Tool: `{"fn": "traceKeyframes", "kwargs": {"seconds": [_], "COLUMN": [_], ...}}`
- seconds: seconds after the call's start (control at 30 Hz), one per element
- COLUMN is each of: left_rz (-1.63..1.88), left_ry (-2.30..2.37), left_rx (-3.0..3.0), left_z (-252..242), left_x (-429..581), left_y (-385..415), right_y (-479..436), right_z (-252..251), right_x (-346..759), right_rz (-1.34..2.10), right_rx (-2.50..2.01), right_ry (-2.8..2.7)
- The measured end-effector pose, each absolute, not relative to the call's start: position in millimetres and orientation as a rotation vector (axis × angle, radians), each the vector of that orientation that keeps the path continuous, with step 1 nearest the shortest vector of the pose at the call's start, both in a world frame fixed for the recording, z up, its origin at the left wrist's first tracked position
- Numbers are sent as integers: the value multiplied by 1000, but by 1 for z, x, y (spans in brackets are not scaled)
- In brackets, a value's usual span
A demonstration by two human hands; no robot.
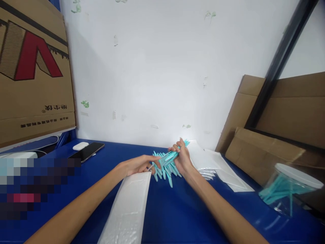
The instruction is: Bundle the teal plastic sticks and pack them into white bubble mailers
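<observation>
My right hand [181,157] is closed around a bundle of slim turquoise sticks [169,157], tilted with its upper ends out past my thumb. My left hand [141,164] has its fingers curled at the top edge of a white padded envelope [129,206], gripping it there. The fingertips of that hand also reach the lower end of the bundle, where a small pale strip shows between them. Below and behind the bundle, a loose pile of similar pointed turquoise pieces [170,181] lies on the blue table [175,217].
More white padded envelopes [203,157] lie stacked right of my hands. A clear tub [286,193] with a white lid and turquoise sticks stands far right. Folded cardboard [254,152] leans behind it. At left are a phone [88,151], a white case [80,146] and a large carton [35,91].
</observation>
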State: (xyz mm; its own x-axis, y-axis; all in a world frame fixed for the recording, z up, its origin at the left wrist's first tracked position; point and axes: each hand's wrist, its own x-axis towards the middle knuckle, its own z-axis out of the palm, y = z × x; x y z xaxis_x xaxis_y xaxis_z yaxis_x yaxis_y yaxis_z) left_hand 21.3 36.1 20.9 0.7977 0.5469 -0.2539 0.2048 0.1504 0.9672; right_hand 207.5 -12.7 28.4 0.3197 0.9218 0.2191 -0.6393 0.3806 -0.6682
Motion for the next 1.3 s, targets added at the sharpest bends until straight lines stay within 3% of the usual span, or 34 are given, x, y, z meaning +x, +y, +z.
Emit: {"fn": "traceKeyframes", "kwargs": {"seconds": [0.17,0.5,0.7,0.87,1.3], "left_rz": [435,472,709,969,1156], "left_ry": [903,789,762,610,468], "left_rx": [2021,2169,2240,2267,2340], "left_z": [21,6,6,18,8], "left_x": [1,4,13,28,47], "left_y": [68,78,71,43,14], "right_y": [-20,-21,-20,-19,-16], "right_z": [37,18,20,24,24], "right_x": [220,197,201,204,208], "right_rz": [1205,1329,1322,1201,845], "right_rx": [-472,-498,-482,-506,-662], "right_ry": [-537,-545,-510,-580,-576]}}
